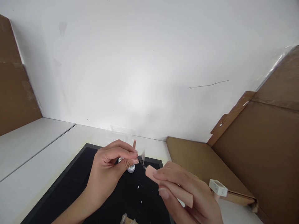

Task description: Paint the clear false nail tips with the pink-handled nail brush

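Note:
My left hand is closed in a pinch at its thumb and fingertips. A small dark piece shows at those fingertips, too hidden to name. My right hand grips a peach-coloured cylindrical handle; a narrow dark tip at its front end points at the left fingertips. Just beyond the left fingertips stands a small translucent piece. A thin pinkish stick rises behind the left hand. Under that hand, a small round pot with a white lid rests on the black mat.
White crumbs lie on the mat, with a tan and clear object at its near edge. A flat cardboard box and a small white block are at right. A clear tray stands by the white wall.

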Motion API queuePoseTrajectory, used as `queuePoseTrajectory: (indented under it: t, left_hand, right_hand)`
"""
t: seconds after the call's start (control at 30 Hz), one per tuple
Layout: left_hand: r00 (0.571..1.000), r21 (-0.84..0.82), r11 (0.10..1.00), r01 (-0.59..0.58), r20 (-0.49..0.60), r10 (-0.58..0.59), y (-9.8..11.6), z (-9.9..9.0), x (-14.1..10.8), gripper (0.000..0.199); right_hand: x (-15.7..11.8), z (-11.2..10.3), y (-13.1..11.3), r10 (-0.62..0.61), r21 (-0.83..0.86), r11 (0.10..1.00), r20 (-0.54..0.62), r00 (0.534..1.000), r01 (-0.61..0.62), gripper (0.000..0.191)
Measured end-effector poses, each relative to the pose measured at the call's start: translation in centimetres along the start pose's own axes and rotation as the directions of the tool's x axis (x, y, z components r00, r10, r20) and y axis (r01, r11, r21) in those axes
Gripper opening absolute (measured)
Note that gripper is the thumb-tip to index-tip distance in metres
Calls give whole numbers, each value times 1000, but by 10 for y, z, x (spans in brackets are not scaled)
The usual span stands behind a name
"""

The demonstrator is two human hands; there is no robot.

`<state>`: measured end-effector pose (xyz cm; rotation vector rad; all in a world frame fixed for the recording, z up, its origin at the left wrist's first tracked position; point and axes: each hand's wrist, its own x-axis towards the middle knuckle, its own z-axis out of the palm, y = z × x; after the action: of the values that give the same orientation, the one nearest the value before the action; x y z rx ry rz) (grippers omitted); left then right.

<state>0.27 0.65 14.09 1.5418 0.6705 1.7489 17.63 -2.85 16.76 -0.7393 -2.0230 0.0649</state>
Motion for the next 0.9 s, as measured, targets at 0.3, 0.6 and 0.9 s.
queuePoseTrajectory:
  t: [0.3,0.6,0.9]
  left_hand:
    - [1000,-7,1000,13,-5,-13,-1,-1,0,29]
    - [986,-187,969,165,5,-167,-8,-3,0,22]
    - [928,-443,828,345,30,-370,-14,6,4,8]
  right_hand:
    - [-5,3,0,63,18,998,-125,990,-61,15]
    - [-5,1,-2,28,13,1000,-103,994,-27,15]
    - [-3,2,-2,-13,-33,999,-64,998,11,11]
